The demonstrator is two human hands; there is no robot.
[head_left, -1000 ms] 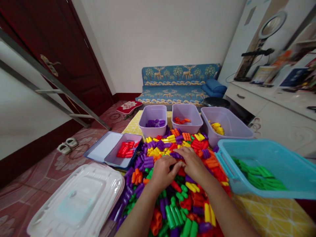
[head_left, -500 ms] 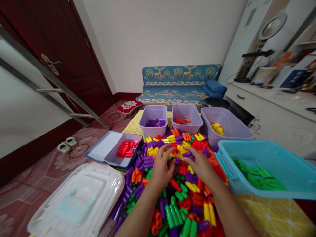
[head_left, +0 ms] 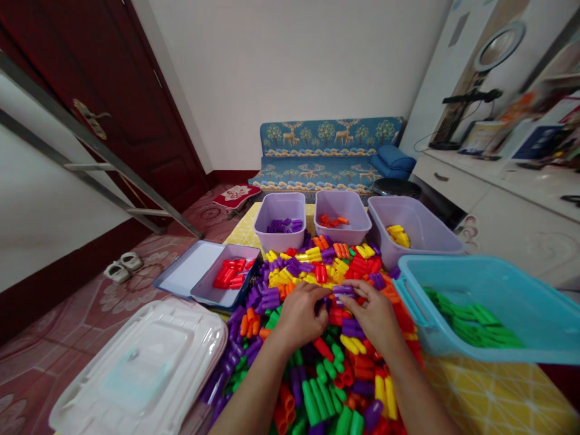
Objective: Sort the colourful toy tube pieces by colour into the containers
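Observation:
A large heap of plastic tube-shaped building blocks (head_left: 317, 399) in green, purple, red, orange and yellow spreads across the table, with both my hands over its middle. Between the thumb and fingers of my right hand (head_left: 375, 311) is a purple block (head_left: 343, 290) made of joined tubes. My left hand (head_left: 301, 317) is curled closed, its fingertips close to the left end of that block. Whatever lies inside the left fingers is hidden from view. Yellow blocks (head_left: 353, 345) and a red block (head_left: 321, 273) lie around the hands.
Lilac tubs with purple (head_left: 280, 239), orange (head_left: 343, 232) and yellow blocks (head_left: 417, 248) line the back. A blue tub (head_left: 498, 356) with green blocks stands right. A box (head_left: 212, 296) with red blocks and a white lid (head_left: 131, 368) are left, over yellow cloth (head_left: 502, 393).
My hands, fingers spread over the heap before, have come lower and closer together. My right hand has taken hold of the purple block, and my left fingers have curled closed.

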